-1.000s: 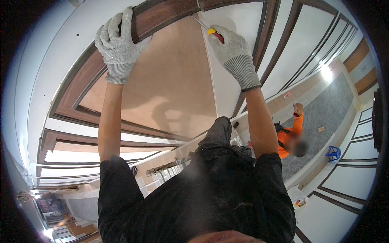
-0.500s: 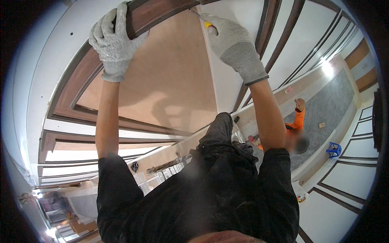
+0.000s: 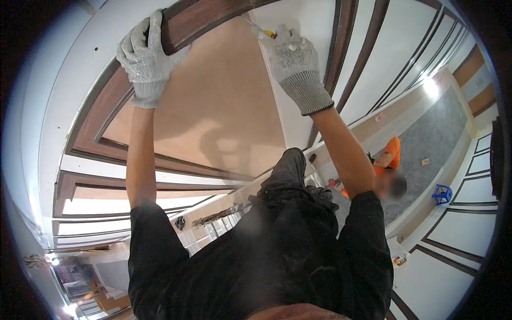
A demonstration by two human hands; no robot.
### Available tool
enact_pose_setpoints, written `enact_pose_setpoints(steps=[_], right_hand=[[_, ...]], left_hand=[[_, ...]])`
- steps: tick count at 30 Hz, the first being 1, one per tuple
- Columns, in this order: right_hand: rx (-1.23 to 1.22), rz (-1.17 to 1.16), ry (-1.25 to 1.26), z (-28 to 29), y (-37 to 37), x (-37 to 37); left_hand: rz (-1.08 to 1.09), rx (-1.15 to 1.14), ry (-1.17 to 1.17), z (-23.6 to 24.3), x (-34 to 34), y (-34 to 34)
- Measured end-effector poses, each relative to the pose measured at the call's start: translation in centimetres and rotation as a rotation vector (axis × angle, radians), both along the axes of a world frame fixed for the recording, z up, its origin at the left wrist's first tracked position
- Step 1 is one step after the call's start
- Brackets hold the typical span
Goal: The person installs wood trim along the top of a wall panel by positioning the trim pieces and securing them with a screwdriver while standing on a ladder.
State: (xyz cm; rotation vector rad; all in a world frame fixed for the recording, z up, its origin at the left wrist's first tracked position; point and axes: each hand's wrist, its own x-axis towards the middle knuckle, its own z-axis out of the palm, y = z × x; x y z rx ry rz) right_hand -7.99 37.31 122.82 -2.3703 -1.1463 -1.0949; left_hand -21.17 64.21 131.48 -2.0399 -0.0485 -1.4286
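Observation:
My left hand (image 3: 146, 58) in a grey knit glove grips the dark brown wooden moulding (image 3: 208, 18) at the top of the view, fingers curled over it and thumb beside the tan panel (image 3: 202, 90). My right hand (image 3: 293, 66), gloved alike, is closed on a screwdriver (image 3: 269, 34) with a yellow-and-red handle, mostly hidden by the fingers. Its thin shaft points up and left toward the meeting of the moulding, the tan panel and a white wall section. Whether the tip touches them is too small to tell.
Below me a co-worker (image 3: 389, 160) in orange crouches on the grey floor (image 3: 421, 128). A blue plastic stool (image 3: 441, 193) stands by the far panelled wall (image 3: 458, 234). My dark-trousered leg (image 3: 277, 176) is bent toward the panel; part of a metal ladder (image 3: 218, 229) shows beneath me.
My right hand has shifted and turned on the screwdriver, showing more of its knuckles now. The co-worker's orange arm has changed its bend. My left hand stays on the moulding.

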Motion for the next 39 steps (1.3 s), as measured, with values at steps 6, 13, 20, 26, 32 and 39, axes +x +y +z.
enact_pose_setpoints(steps=[6, 13, 20, 26, 32, 39], right_hand=[[0.389, 0.158, 0.427, -4.3, -2.5, -0.8], [1.217, 0.569, 1.235, -4.7, -0.1, -5.7], [1.423, 0.67, 1.209, 0.6, 6.8, -8.3], [1.539, 0.661, 1.161, 1.3, 8.5, -8.1], [1.478, 0.764, 1.25, 2.2, 7.9, -8.1], [1.503, 0.797, 1.269, 3.2, 5.0, -9.9]], left_hand=[[-0.036, -0.052, 0.041, 0.7, -0.7, -2.6], [0.038, -0.139, 0.096, 0.7, -4.3, -5.0], [0.15, -0.051, 0.07, 1.0, -4.5, -6.8], [-0.168, 0.003, -0.019, 0.3, -4.1, -6.0], [-0.144, -0.105, -0.013, -1.8, -7.1, -4.1], [0.157, 0.09, -0.083, -5.4, -20.9, 4.9]])
